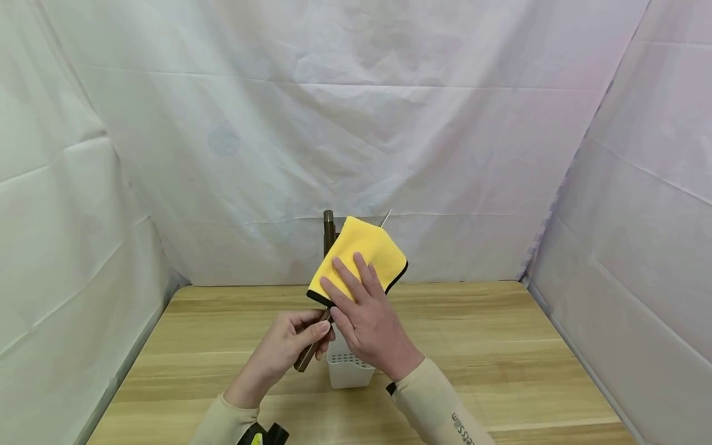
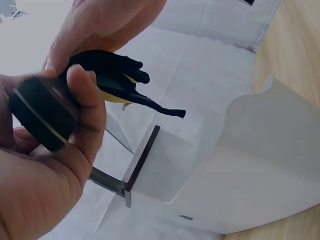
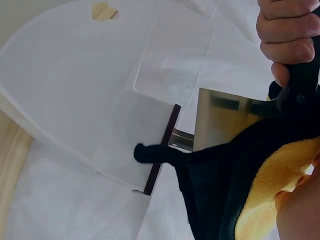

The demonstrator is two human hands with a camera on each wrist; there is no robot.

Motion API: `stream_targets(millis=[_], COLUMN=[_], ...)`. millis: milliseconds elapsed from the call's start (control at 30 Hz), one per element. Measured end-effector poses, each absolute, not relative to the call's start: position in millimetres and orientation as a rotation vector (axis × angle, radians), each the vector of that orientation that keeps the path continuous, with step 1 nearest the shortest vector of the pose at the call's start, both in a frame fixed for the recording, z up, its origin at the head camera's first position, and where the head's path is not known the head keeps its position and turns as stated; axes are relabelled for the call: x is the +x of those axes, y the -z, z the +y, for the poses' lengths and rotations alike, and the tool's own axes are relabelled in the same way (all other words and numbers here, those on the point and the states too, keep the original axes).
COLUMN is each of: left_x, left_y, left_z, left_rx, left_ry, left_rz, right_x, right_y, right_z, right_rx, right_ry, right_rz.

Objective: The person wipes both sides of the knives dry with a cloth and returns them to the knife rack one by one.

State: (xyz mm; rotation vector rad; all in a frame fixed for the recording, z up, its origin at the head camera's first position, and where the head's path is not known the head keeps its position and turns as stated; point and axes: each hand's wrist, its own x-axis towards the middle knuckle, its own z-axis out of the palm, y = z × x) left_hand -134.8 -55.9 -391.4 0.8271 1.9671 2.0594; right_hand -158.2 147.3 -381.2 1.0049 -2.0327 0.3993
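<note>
My left hand [image 1: 286,346] grips the dark handle [image 2: 45,112] of a kitchen knife, its butt end toward the left wrist camera. The knife slants up to the right, and its thin tip [image 1: 386,217] sticks out past a yellow cloth [image 1: 369,247] with black edging. Over the cloth lies my right hand [image 1: 375,324], fingers stretched along it and thumb near the handle, holding it against the blade. In the right wrist view a broad part of the blade [image 3: 227,117] shows bare near the handle; the cloth covers the rest.
Behind the hands a white knife holder [image 1: 350,375] with a perforated front stands on the wooden table [image 1: 473,346]. Another dark handle [image 1: 329,228] rises from it, partly behind the cloth. White sheets [image 1: 356,136] hang at the back and both sides.
</note>
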Motion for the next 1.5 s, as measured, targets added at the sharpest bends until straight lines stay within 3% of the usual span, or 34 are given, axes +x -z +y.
stream_targets(millis=[567, 1500], left_x=[-126, -134], left_y=[383, 391], left_z=[-45, -54], left_rx=[0.592, 0.652], left_ry=[-2.049, -2.052], left_rz=[2.086, 2.092], right_x=[-159, -163], right_y=[387, 381], right_z=[144, 154], right_rx=[0.977, 1.047], right_ry=[-0.365, -0.453], right_rz=[-1.986, -2.023])
